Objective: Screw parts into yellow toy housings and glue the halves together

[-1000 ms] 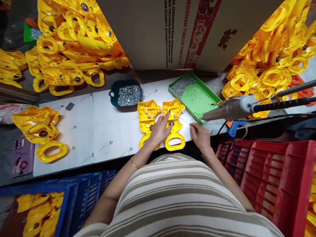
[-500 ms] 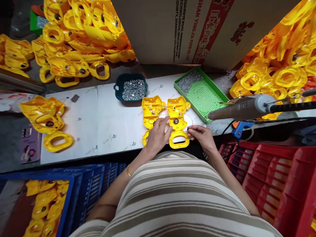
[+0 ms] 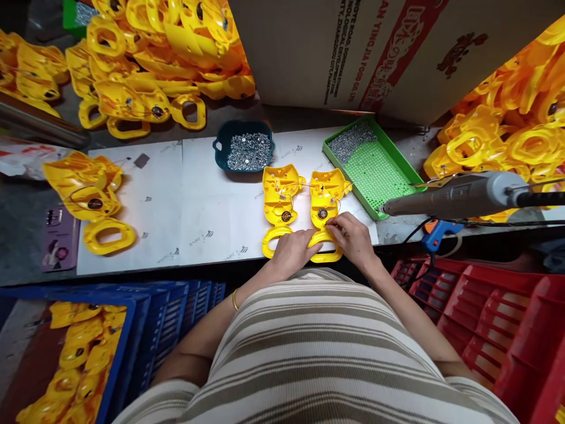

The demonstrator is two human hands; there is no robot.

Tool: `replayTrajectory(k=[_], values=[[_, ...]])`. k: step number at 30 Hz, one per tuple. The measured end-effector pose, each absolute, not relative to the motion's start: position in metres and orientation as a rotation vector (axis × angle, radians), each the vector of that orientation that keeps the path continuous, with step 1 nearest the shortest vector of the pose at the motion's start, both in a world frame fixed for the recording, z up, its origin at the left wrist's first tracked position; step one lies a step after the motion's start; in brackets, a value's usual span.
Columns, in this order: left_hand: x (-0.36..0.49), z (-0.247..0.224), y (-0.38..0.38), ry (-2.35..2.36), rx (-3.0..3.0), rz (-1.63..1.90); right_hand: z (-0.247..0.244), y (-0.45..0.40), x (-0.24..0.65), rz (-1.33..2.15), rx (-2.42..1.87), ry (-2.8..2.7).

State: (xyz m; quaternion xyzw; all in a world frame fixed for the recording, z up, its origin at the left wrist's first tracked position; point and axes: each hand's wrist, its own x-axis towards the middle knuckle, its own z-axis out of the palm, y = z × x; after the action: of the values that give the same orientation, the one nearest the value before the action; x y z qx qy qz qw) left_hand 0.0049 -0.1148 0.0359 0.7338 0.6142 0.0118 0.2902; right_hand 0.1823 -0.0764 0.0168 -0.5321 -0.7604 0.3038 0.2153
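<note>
Two yellow plastic shells with ring handles lie side by side on the white board, hollow side up, each with a round metal part and thin wires. My left hand (image 3: 291, 254) has its fingers closed on the handle of the right shell (image 3: 325, 188), beside the left shell (image 3: 278, 197). At the lower right edge of that right shell, my right hand (image 3: 351, 238) is pinched near the round part. Whatever sits between its fingertips is too small to make out. A thin wire arcs above my right hand.
A dark tray (image 3: 245, 147) and a green tray (image 3: 375, 168) hold small screws. An electric screwdriver (image 3: 441, 194) juts in from the right. Yellow shells (image 3: 83, 188) lie on the left; a carton (image 3: 335, 53) stands behind. Blue crate (image 3: 132, 335) and red crate (image 3: 485, 324) flank me.
My left hand has moved down from between the shells onto the right shell's handle. My right hand has moved from beside the right shell in to its lower edge. The view has shifted slightly.
</note>
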Motion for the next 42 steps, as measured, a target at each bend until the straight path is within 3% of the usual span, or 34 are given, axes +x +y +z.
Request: replayTrajectory(k=[11, 26, 31, 36, 42], values=[[0.005, 0.03, -0.114, 1.611, 1.968, 0.058, 0.017, -0.079, 0.168, 0.544, -1.587, -2.364], [0.009, 0.029, -0.111, 1.609, 1.946, 0.046, -0.009, -0.107, 0.194, 0.384, -1.307, -2.621], [0.003, 0.036, -0.118, 1.636, 1.996, 0.184, -0.006, -0.097, 0.207, 0.446, -1.307, -2.466], [-0.036, 0.034, -0.125, 2.06, 1.969, 0.552, 0.02, -0.086, 0.193, 0.434, -1.28, -2.159], [-0.061, 0.017, -0.122, 2.1, 2.029, 0.535, 0.045, -0.053, 0.122, 0.688, -1.384, -2.404]])
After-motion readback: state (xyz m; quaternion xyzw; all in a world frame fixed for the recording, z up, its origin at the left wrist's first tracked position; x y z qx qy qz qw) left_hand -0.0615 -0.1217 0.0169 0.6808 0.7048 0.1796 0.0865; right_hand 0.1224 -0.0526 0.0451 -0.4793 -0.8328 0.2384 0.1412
